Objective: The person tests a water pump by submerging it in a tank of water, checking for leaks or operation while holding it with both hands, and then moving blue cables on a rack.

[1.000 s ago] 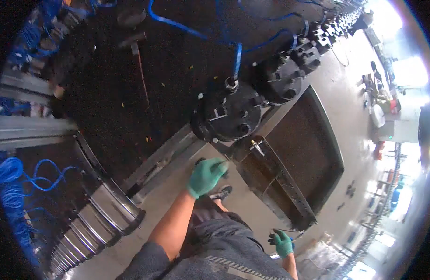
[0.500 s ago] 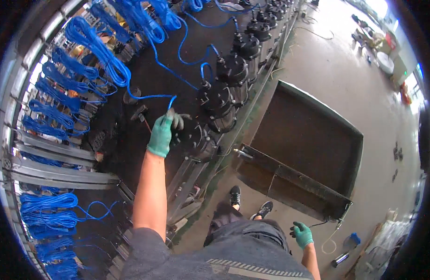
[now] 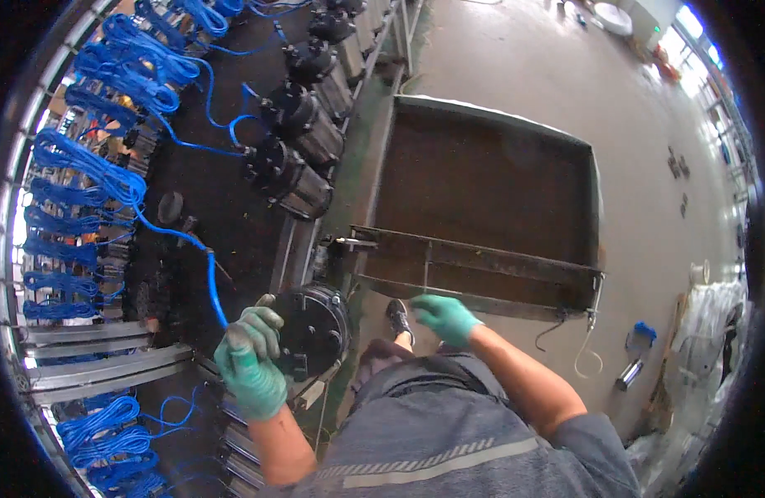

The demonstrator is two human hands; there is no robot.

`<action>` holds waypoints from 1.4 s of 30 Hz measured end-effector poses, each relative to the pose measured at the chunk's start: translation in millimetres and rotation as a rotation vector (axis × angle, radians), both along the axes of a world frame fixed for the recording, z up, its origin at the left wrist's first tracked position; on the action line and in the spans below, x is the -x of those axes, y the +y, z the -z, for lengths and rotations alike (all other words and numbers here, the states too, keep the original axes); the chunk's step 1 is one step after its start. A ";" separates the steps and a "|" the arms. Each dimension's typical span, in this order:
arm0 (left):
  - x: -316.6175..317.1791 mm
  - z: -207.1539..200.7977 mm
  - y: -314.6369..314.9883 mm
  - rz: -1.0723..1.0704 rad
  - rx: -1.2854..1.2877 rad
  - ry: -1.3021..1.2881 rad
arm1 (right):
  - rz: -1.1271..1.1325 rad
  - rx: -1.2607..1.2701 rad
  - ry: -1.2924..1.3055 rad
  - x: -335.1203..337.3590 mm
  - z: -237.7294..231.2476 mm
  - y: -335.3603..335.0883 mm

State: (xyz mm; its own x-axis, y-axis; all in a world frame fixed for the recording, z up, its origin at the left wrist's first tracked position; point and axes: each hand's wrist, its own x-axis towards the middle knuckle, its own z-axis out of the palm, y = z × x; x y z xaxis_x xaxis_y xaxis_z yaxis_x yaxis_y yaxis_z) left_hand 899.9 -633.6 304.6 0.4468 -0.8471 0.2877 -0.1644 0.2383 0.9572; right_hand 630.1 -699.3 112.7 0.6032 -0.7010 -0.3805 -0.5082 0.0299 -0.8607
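Grey workshop floor (image 3: 515, 75); on it, open metal tray (image 3: 482, 191). Blue coils (image 3: 93, 164), hung in a row, presumably against tangling. Black-capped cylinder (image 3: 312, 328) beside left hand (image 3: 254, 361). Left hand: fingers curled, apparently round blue cable (image 3: 214, 286), perhaps steadying it. Right hand (image 3: 449, 319): loosely open, seemingly empty.

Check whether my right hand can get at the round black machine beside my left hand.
Probably yes: your right hand is nearby, and nothing visible blocks the right side of the machine; your left hand, holding the blue cable, is on its left.
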 end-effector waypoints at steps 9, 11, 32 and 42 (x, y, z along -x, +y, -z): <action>79.3 35.3 -24.0 0.173 -0.036 0.497 | 0.822 -0.868 -0.568 42.6 -8.0 15.7; 98.0 59.1 -38.4 0.187 -0.125 0.649 | 0.855 -0.510 -0.488 93.7 47.2 12.1; 56.7 139.9 -75.3 0.361 -0.447 0.100 | 1.111 -0.012 -0.312 149.8 148.6 -35.4; -271.6 -3.1 -145.5 -0.971 0.134 -0.606 | 1.147 -0.098 -0.381 157.9 127.8 -32.5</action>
